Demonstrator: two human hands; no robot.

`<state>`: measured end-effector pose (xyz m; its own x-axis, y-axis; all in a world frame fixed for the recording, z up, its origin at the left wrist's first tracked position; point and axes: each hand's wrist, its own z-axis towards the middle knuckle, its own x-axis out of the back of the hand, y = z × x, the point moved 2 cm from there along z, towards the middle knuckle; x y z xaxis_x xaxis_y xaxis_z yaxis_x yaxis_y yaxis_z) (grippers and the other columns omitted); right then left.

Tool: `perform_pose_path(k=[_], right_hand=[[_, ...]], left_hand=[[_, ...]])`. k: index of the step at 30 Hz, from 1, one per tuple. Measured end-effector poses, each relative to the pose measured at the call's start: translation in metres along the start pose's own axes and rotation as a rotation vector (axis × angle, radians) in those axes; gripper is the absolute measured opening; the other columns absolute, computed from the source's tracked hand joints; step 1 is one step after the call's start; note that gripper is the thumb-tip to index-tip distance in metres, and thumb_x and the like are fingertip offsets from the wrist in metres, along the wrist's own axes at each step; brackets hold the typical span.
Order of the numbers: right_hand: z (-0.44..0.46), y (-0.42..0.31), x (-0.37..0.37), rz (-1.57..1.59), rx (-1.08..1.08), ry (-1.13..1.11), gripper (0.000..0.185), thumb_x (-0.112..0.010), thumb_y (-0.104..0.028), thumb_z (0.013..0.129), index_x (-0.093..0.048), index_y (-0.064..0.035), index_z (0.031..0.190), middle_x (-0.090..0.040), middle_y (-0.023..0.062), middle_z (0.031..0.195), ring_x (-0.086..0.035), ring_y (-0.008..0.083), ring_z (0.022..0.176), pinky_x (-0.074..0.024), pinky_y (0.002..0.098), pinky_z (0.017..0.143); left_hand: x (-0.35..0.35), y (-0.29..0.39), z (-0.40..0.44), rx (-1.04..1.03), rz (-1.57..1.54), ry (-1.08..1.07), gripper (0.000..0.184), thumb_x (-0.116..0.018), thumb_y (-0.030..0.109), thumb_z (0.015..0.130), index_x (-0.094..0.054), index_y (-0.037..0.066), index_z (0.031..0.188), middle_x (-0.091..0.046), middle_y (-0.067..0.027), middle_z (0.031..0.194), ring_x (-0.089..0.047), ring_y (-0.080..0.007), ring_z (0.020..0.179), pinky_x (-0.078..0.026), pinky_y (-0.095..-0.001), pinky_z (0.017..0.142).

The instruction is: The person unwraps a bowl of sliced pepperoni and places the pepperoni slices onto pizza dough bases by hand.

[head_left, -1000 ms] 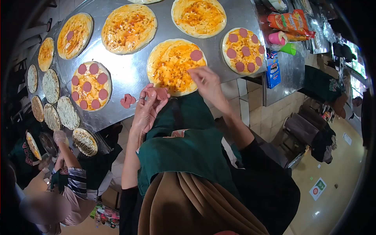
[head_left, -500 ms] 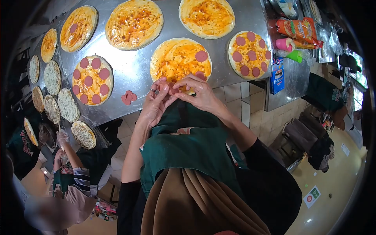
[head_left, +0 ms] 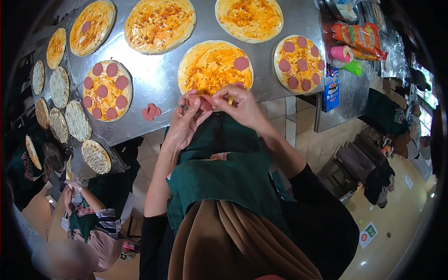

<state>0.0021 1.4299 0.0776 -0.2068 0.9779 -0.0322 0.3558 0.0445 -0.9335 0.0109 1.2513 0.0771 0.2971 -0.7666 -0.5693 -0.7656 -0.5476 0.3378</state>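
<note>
Several pink meat slices (head_left: pixel 199 101) are pinched in my left hand (head_left: pixel 183 122) in front of the metal table's near edge. My right hand (head_left: pixel 242 109) grips the right side of a slice, its fingers closed at the stack. Just beyond both hands lies a large sauced pizza (head_left: pixel 212 65) with a slice near its right edge and another partly hidden by my right fingers. A small pile of loose slices (head_left: pixel 150 112) rests on the metal table (head_left: pixel 156 84) to the left. Pizzas covered with slices sit at the left (head_left: pixel 107 84) and right (head_left: pixel 301 60).
More sauced pizzas (head_left: pixel 160 23) lie at the back, with smaller pale-topped ones (head_left: pixel 79 120) at the left. Orange packets (head_left: pixel 359 37), pink and green cups (head_left: pixel 341 53) and a blue box (head_left: pixel 331 88) stand right. A gloved co-worker (head_left: pixel 95 219) is at lower left.
My right hand came back from the pizza to the slices in my left hand and now grips one. A second slice lies on the pizza. The co-worker's hands moved down from the round pizza.
</note>
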Motion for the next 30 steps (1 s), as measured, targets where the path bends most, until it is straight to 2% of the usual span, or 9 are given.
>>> perform_pose_path(k=[3,6,9,12,18,21,24,27,30], right_hand=[[0.018,0.006,0.028,0.008,-0.014,0.050,0.013,-0.061,-0.010,0.090,-0.063,0.0027,0.095,-0.065,0.0026,0.089,-0.058,0.0058,0.083,-0.0475,0.0219,0.073],[0.048,0.001,0.058,-0.277,0.183,0.293,0.010,-0.065,-0.012,0.085,-0.065,-0.0024,0.089,-0.065,0.0038,0.079,-0.055,0.0110,0.063,-0.0449,0.0269,0.060],[0.070,-0.012,0.065,-0.694,0.385,0.483,0.010,-0.066,-0.013,0.084,-0.066,-0.0056,0.090,-0.063,0.0052,0.079,-0.057,0.0176,0.066,-0.0462,0.0299,0.059],[0.083,-0.002,0.056,-0.977,0.579,0.489,0.011,-0.067,-0.014,0.082,-0.066,-0.0081,0.090,-0.061,0.0071,0.081,-0.058,0.0240,0.075,-0.0480,0.0328,0.063],[0.066,0.003,0.036,-1.016,0.497,0.402,0.017,-0.070,-0.016,0.080,-0.069,-0.0106,0.096,-0.061,0.0071,0.088,-0.057,0.0225,0.081,-0.0480,0.0328,0.069],[0.053,0.000,0.030,-0.717,0.339,0.250,0.020,-0.070,-0.015,0.080,-0.068,-0.0100,0.100,-0.062,0.0066,0.093,-0.058,0.0196,0.084,-0.0473,0.0305,0.071],[0.035,-0.024,0.003,-0.372,0.089,-0.119,0.022,-0.071,-0.014,0.080,-0.066,-0.0073,0.100,-0.062,0.0057,0.094,-0.058,0.0178,0.086,-0.0464,0.0302,0.075],[0.022,-0.036,-0.018,-0.313,0.098,-0.261,0.023,-0.072,-0.018,0.077,-0.065,-0.0069,0.096,-0.064,0.0056,0.092,-0.058,0.0207,0.086,-0.0458,0.0326,0.078],[0.021,-0.036,-0.019,-0.340,0.120,-0.267,0.021,-0.072,-0.018,0.077,-0.064,-0.0060,0.093,-0.064,0.0051,0.092,-0.059,0.0213,0.089,-0.0456,0.0328,0.079]], left_hand=[[0.000,0.003,-0.003,-0.019,-0.014,0.003,0.043,-0.061,0.021,0.091,-0.038,0.009,0.126,-0.057,-0.0132,0.111,-0.062,-0.0231,0.100,-0.053,-0.0330,0.090],[0.004,0.004,-0.005,-0.038,-0.030,0.002,0.042,-0.061,0.021,0.091,-0.038,0.009,0.125,-0.057,-0.0179,0.117,-0.062,-0.0285,0.103,-0.053,-0.0339,0.091],[0.008,0.002,-0.007,-0.056,-0.051,0.005,0.042,-0.061,0.021,0.091,-0.038,0.009,0.125,-0.056,-0.0187,0.117,-0.062,-0.0299,0.103,-0.052,-0.0341,0.091],[0.009,0.000,-0.009,-0.066,-0.065,0.020,0.042,-0.061,0.020,0.091,-0.038,0.009,0.125,-0.056,-0.0181,0.116,-0.062,-0.0298,0.103,-0.052,-0.0340,0.092],[0.012,0.002,-0.013,-0.087,-0.086,0.038,0.042,-0.061,0.020,0.091,-0.039,0.010,0.125,-0.056,-0.0175,0.116,-0.062,-0.0295,0.103,-0.052,-0.0333,0.092],[0.011,0.003,-0.013,-0.091,-0.105,0.036,0.042,-0.061,0.021,0.091,-0.039,0.010,0.126,-0.056,-0.0165,0.116,-0.062,-0.0281,0.103,-0.052,-0.0328,0.091],[0.014,0.001,-0.010,-0.101,-0.096,0.046,0.043,-0.060,0.022,0.092,-0.038,0.009,0.126,-0.055,-0.0139,0.114,-0.061,-0.0250,0.103,-0.053,-0.0320,0.090],[0.008,0.003,-0.012,-0.090,-0.085,0.028,0.044,-0.061,0.022,0.092,-0.038,0.009,0.127,-0.054,-0.0105,0.112,-0.061,-0.0211,0.101,-0.053,-0.0313,0.089],[0.006,0.002,-0.012,-0.084,-0.078,0.022,0.044,-0.061,0.022,0.091,-0.039,0.009,0.127,-0.053,-0.0086,0.111,-0.060,-0.0186,0.100,-0.053,-0.0310,0.090]])
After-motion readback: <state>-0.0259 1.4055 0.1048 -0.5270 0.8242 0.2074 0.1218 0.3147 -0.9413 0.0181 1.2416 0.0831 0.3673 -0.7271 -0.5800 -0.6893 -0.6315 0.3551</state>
